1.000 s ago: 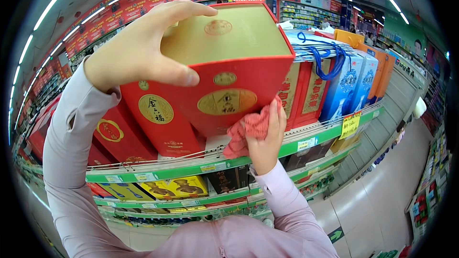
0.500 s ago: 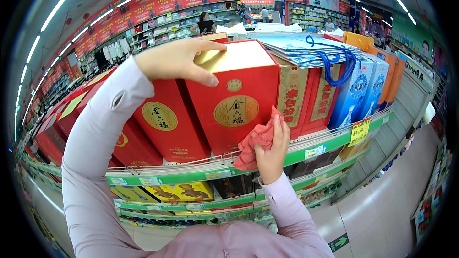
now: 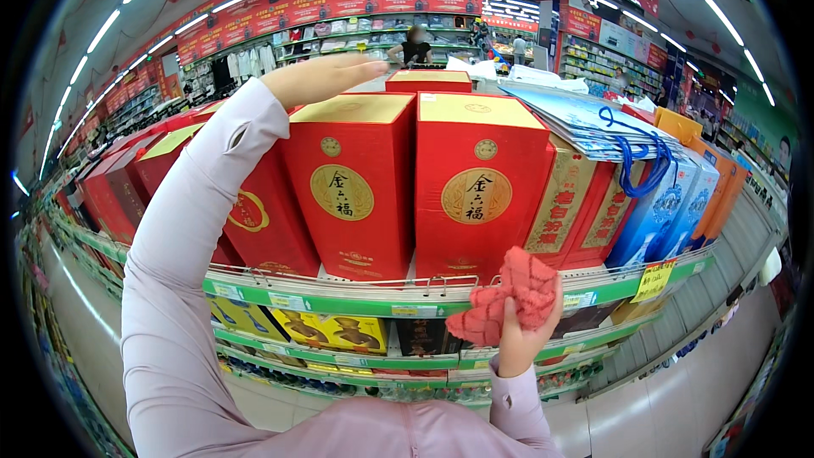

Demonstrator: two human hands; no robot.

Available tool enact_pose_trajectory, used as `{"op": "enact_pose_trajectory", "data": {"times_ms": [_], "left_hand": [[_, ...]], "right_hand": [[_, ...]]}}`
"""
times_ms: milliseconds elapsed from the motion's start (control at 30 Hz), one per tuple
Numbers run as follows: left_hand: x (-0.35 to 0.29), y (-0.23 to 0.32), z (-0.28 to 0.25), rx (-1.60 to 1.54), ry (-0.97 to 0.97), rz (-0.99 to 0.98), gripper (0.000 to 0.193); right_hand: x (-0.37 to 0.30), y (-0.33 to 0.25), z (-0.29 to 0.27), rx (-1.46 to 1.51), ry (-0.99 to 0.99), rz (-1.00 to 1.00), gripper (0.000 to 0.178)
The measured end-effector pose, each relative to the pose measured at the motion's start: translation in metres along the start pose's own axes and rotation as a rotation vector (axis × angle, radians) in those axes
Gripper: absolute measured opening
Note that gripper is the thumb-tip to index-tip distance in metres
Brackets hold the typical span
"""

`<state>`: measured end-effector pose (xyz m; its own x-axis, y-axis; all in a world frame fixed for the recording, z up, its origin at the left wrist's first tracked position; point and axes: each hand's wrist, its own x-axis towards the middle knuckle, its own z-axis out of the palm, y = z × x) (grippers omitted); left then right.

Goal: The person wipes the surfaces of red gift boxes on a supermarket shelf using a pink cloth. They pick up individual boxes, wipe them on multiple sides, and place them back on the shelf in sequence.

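Two red boxes [image 3: 415,182] flush – shelf edge [image 3: 407,297] | right hand [image 3: 526,331] clutching cloth [image 3: 504,297]

The left sleeve [image 3: 203,229] covers most of a red box [image 3: 254,220] on the shelf, leaving only part of its gold round mark in sight; the right hand [image 3: 521,335] has its palm and fingers mostly hidden behind the red cloth [image 3: 509,297] it grips; both forearms run off the lower edge; a distant person [image 3: 415,47] behind the boxes is blurred; the small shelf tags [image 3: 288,301] are too small to make out.
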<state>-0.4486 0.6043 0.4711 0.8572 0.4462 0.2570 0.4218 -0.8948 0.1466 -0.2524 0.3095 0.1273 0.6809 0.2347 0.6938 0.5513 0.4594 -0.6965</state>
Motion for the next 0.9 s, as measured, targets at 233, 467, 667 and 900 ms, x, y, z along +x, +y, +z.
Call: {"op": "enact_pose_trajectory", "data": {"times_ms": [233, 467, 667, 900], "left_hand": [[-0.012, -0.013, 0.011, 0.138, -0.154, -0.245, 0.094], [-0.055, -0.028, -0.004, -0.124, -0.218, -0.077, 0.108], [-0.108, 0.002, -0.019, 0.061, -0.212, 0.035, 0.122], [-0.151, 0.03, 0.003, 0.038, 0.07, 0.142, 0.104]], "right_hand": [[-0.023, -0.014, 0.052, -0.06, -0.373, -0.313, 0.087], [-0.017, -0.034, 0.122, -0.062, -0.403, -0.207, 0.086], [-0.03, -0.039, 0.148, -0.134, -0.331, -0.171, 0.085], [-0.035, -0.047, 0.161, -0.045, -0.23, -0.115, 0.082]]}}
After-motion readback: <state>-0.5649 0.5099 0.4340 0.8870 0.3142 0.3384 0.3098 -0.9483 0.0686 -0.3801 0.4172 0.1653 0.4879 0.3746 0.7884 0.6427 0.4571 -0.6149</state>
